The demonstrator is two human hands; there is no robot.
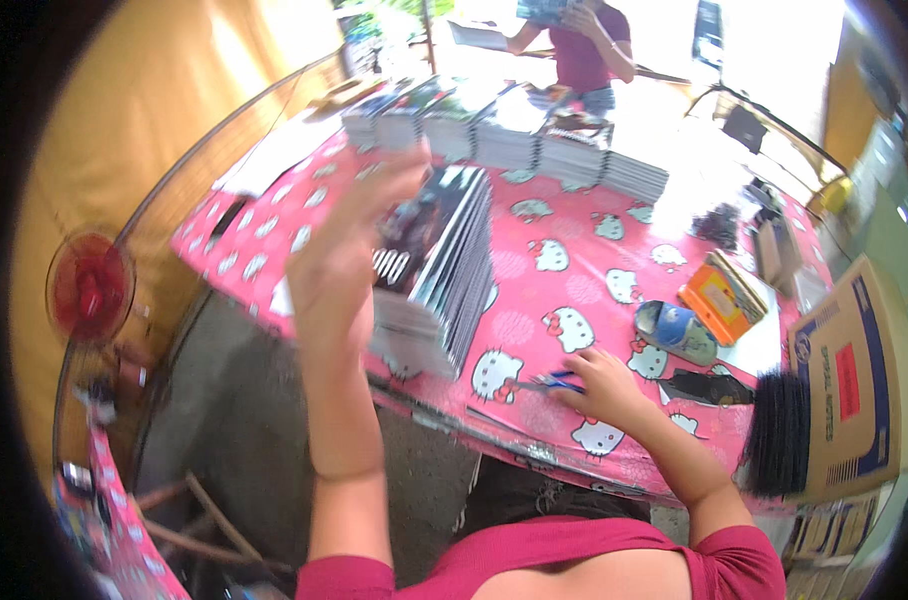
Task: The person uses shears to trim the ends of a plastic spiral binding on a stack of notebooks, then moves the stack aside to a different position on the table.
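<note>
My left hand [339, 260] is raised over the near left of the table, blurred, its fingers stretched toward the right, with nothing seen in it. Behind and beside it stands a tall stack of dark-covered booklets [439, 235]. Lower down on the table, my right hand [606, 388] rests with its fingers closed round the handles of blue-handled scissors [556, 380], whose grey tip points left. Just past that hand lies a blue patterned pouch [676, 331].
More booklet stacks [509, 130] line the far side of the pink cartoon-print tablecloth [519, 260]. An orange box [724, 298], a bundle of black coils [777, 435] and a cardboard carton [854, 390] are at right. A red fan [91, 288] stands left. Another person [584, 50] stands beyond the table.
</note>
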